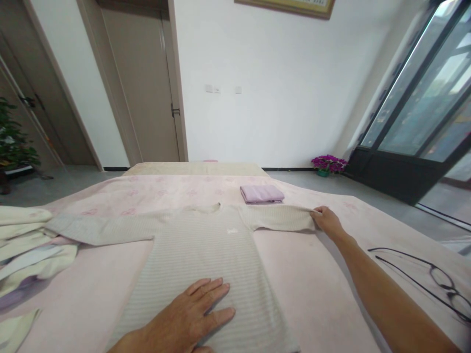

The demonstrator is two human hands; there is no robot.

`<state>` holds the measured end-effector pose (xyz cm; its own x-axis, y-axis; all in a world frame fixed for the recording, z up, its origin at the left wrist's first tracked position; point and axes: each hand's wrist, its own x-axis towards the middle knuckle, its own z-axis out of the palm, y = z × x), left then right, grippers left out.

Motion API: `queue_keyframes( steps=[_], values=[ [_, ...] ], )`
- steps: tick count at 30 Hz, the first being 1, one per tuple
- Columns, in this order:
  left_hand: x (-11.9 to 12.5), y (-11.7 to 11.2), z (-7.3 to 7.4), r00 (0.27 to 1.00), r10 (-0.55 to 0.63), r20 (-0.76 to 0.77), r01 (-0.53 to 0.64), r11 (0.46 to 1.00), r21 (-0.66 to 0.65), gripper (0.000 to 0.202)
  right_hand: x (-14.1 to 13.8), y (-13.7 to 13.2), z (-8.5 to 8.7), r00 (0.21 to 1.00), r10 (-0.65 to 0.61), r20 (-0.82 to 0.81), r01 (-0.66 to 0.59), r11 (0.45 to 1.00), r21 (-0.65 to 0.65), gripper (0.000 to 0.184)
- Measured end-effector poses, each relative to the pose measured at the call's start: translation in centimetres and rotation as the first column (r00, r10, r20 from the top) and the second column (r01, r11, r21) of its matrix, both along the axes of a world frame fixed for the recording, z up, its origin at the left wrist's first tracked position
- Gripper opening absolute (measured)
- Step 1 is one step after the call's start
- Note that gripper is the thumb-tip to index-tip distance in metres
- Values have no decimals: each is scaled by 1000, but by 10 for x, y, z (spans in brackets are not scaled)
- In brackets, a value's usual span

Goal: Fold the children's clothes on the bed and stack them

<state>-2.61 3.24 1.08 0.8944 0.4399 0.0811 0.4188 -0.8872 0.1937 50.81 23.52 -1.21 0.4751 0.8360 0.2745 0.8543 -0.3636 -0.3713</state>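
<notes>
A pale striped long-sleeved shirt [206,250] lies spread flat in front of me, its neckline at the far end and both sleeves stretched sideways. My left hand [195,311] rests on the lower front of the shirt with its fingers spread. Out to the right, my right hand [327,219] pinches the cuff of the right-side sleeve [283,217]. The other sleeve [110,229] reaches left to a heap of clothes. Just beyond the right-side sleeve sits a folded lilac cloth [262,193].
Pink patterned bedding [294,274] covers the surface under the shirt. A heap of light clothes [29,245] lies at the left edge, and eyeglasses [437,279] lie at the right. Purple flowers [328,163] stand on the floor by the far wall.
</notes>
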Motion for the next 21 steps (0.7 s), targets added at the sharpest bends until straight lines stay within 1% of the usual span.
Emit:
queue_keyframes(
  steps=[2, 3, 6, 8, 9, 11, 12, 14, 15, 16, 17, 19, 21],
  values=[
    [-1, 3, -5, 1000, -11, -25, 11, 1000, 9, 68, 0, 14, 3, 999, -35, 20, 35, 999, -19, 35],
    [-1, 5, -10, 1000, -21, -23, 21, 1000, 18, 68, 0, 20, 4, 999, -31, 40, 33, 999, -38, 36],
    [-1, 12, -27, 999, -51, 5, 51, 997, 59, 65, -3, 34, 2, 992, 15, 127, -8, 998, -55, 35],
    [-1, 15, -34, 998, -65, 11, 64, 994, 84, 60, -7, 37, -3, 980, 68, 185, -51, 994, -94, 35],
    [0, 15, -34, 998, -65, 10, 63, 994, 91, 59, -9, 37, -6, 972, 92, 216, -66, 990, -128, 35],
    [1, 14, -28, 998, -56, -5, 56, 994, 89, 57, -13, 36, -10, 952, 107, 286, -50, 979, -199, 35],
    [2, 12, -22, 998, -52, -20, 53, 995, 81, 58, -16, 35, -9, 942, 84, 326, -12, 976, -218, 35],
    [3, 10, -9, 997, -49, -55, 52, 997, 62, 60, -30, 34, -4, 915, 10, 403, 81, 975, -209, 35],
    [3, 8, -4, 996, -50, -67, 53, 997, 51, 62, -41, 34, 1, 901, -12, 434, 105, 976, -191, 35],
    [3, 7, 1, 996, -52, -71, 55, 998, 43, 63, -56, 33, 7, 890, -8, 456, 99, 979, -176, 36],
    [3, 7, 5, 996, -54, -68, 56, 998, 35, 65, -75, 32, 13, 883, 43, 467, 42, 985, -169, 36],
    [3, 4, 10, 997, -52, -61, 53, 998, 15, 66, -125, 29, 22, 875, 195, 442, -131, 976, -171, 42],
    [2, 1, 14, 998, -42, -54, 41, 999, -5, 65, -183, 21, 24, 858, 351, 374, -303, 936, -181, 45]
  ],
)
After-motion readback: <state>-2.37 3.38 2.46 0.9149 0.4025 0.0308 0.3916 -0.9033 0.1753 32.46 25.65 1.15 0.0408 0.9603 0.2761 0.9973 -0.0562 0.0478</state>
